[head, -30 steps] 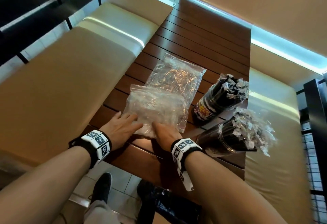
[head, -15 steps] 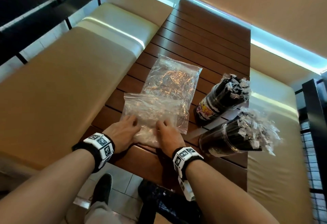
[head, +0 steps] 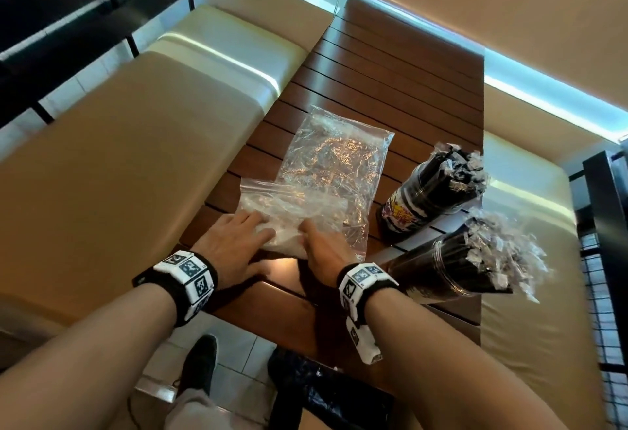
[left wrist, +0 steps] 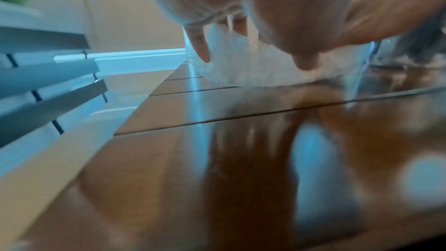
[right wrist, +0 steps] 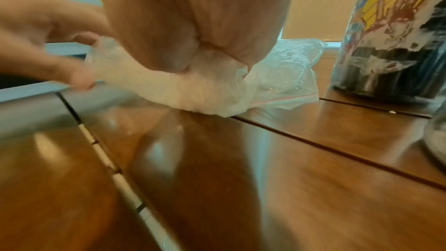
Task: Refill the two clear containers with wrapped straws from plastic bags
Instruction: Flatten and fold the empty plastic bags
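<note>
The left hand [head: 234, 246] lies flat on the near plastic bag [head: 292, 215], fingers nearly straight and pressing its crumpled, cloudy film onto the slatted wooden table [head: 390, 65]. The right hand [head: 326, 252] gathers the same bag's near edge, fingers curled into the bunched plastic. A second, flatter clear bag [head: 336, 157] lies just beyond it. Right of the bags stand two clear containers [head: 428, 198] [head: 452, 269], packed with dark wrapped straws [head: 458, 167].
</note>
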`<action>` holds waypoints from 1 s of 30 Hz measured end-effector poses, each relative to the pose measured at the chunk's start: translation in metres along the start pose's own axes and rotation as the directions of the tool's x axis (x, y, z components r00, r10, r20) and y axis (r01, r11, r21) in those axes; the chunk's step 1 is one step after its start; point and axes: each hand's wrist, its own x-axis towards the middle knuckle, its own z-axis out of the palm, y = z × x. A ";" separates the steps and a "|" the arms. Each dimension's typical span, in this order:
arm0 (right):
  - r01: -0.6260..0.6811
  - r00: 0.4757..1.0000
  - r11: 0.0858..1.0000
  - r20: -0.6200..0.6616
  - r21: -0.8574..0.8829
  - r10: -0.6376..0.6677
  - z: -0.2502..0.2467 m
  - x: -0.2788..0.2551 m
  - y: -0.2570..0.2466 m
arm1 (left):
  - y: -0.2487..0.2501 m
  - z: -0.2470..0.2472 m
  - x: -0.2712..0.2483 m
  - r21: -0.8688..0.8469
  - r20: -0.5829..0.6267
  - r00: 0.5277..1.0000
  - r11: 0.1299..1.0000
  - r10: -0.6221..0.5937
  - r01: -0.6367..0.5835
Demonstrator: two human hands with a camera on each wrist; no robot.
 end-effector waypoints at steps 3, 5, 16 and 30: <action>0.005 1.000 1.000 -0.024 -0.008 -0.006 -0.001 0.006 -0.004 | -0.008 0.004 0.002 0.025 0.047 0.999 1.000 -0.014 0.013; 0.075 0.985 0.976 -0.139 -0.206 -0.106 0.000 0.005 -0.008 | -0.007 0.003 0.008 -0.064 0.098 0.991 0.994 -0.086 0.092; 0.138 0.988 0.939 -0.019 -0.315 -0.151 -0.001 0.027 -0.003 | -0.009 0.000 0.044 -0.032 -0.089 0.947 0.951 -0.310 0.308; 0.055 0.998 0.975 0.043 -0.216 -0.046 -0.011 0.054 0.008 | -0.027 0.006 0.076 -0.098 0.021 0.973 0.968 -0.228 0.229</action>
